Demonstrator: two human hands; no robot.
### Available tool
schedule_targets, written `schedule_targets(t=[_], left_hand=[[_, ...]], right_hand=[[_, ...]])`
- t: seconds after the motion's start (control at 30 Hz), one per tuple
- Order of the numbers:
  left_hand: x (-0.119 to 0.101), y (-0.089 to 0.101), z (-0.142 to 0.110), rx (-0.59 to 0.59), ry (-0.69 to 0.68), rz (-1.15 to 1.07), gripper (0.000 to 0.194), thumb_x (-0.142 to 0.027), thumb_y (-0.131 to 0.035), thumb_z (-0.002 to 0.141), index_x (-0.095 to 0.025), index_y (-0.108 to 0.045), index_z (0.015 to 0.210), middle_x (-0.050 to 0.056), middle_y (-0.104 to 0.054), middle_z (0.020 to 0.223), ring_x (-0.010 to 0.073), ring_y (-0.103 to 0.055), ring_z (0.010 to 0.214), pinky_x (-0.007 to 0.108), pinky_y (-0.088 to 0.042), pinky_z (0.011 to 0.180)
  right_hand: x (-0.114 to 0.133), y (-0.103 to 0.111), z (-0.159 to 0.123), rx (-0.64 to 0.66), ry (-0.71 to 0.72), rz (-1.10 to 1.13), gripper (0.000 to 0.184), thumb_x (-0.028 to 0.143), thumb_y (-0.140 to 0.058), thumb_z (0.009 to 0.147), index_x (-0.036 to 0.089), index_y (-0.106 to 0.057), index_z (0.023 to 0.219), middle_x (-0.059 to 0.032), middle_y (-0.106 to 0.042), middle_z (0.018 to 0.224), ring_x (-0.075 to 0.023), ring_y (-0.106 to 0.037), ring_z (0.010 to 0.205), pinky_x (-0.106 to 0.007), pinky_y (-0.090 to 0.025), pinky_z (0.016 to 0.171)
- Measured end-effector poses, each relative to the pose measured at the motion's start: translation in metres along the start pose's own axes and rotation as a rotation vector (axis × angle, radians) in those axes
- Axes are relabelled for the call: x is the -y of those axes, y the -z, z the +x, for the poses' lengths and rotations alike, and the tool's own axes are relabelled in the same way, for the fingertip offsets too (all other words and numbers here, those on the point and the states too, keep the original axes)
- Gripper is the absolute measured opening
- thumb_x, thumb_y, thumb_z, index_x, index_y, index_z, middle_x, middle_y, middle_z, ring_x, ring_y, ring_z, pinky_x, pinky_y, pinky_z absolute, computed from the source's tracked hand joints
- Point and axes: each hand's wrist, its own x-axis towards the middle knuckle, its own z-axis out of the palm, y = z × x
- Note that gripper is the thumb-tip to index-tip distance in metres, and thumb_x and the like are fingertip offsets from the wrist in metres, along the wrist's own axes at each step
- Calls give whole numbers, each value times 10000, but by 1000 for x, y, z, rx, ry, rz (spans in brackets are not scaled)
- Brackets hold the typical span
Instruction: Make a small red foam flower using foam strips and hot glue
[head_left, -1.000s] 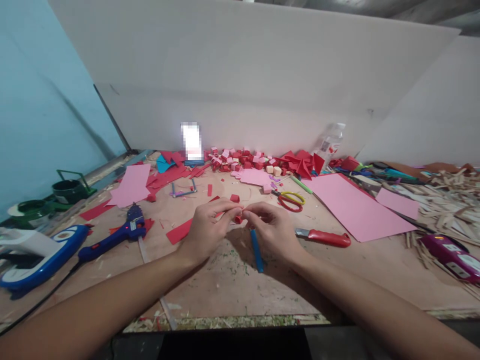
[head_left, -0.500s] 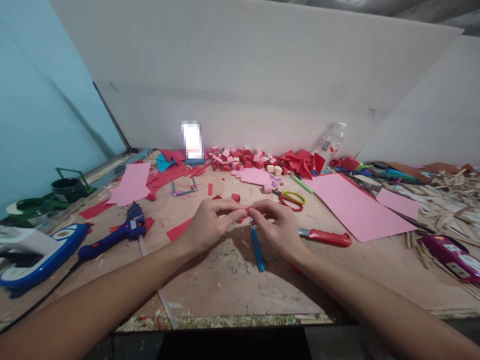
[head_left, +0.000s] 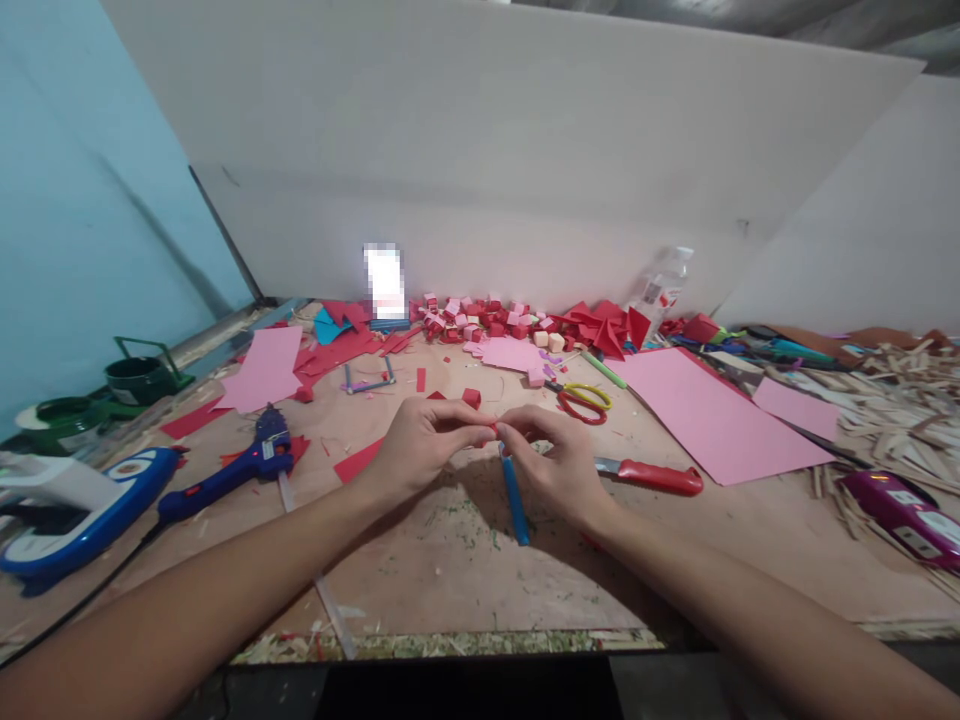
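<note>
Over the middle of the table, my left hand (head_left: pixel 427 440) and my right hand (head_left: pixel 556 455) meet at their fingertips. Both are closed in a pinch on a small red paper piece (head_left: pixel 494 427), mostly hidden by the fingers. Beneath my right hand lies a blue pen-like tool (head_left: pixel 514 500). Just to its right is a knife with a red handle (head_left: pixel 660 476). A small red paper cube (head_left: pixel 472 398) sits just beyond my fingers, and a red paper strip (head_left: pixel 358 460) lies left of my left hand.
Scissors (head_left: pixel 583 400) and a large pink sheet (head_left: pixel 720 415) lie to the right. Red and pink cubes (head_left: pixel 495 318) are heaped at the back beside a lit phone (head_left: pixel 385 282). A blue glue gun (head_left: pixel 232 470) and a power strip (head_left: pixel 97 520) are at left; a bottle (head_left: pixel 664 285) leans on the board.
My fingertips have shifted slightly around the red paper piece, with less of it showing between them. The things on the table stay where they were.
</note>
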Motion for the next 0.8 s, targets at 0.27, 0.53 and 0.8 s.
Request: schedule_targets(t=[0.27, 0.53, 0.8], left_hand=[[-4, -1, -2, -2, 6, 2, 66, -208, -788, 765, -181, -822, 814, 46, -785, 755, 178, -701, 692, 294, -563, 687], [-3, 1, 3, -2, 43, -58, 37, -211, -783, 750, -179, -800, 760, 27, -762, 692, 171, -694, 663, 286, -568, 678], [-7, -2, 1, -8, 120, -93, 82, -250, -780, 755, -168, -774, 746, 30, -742, 698, 159, -665, 661, 274, -563, 649]], right_hand=[[-3, 1, 2, 52, -65, 16, 153, 294, -614, 927, 213, -725, 859, -46, -761, 803, -176, -677, 665, -290, -530, 619], [2, 1, 3, 139, -141, 69, 173, 260, -591, 935, 206, -755, 938, -51, -773, 862, -173, -680, 696, -300, -530, 669], [2, 1, 7, 134, -294, 316, 159, 337, -697, 872, 198, -727, 800, -18, -728, 730, -142, -635, 569, -260, -502, 550]])
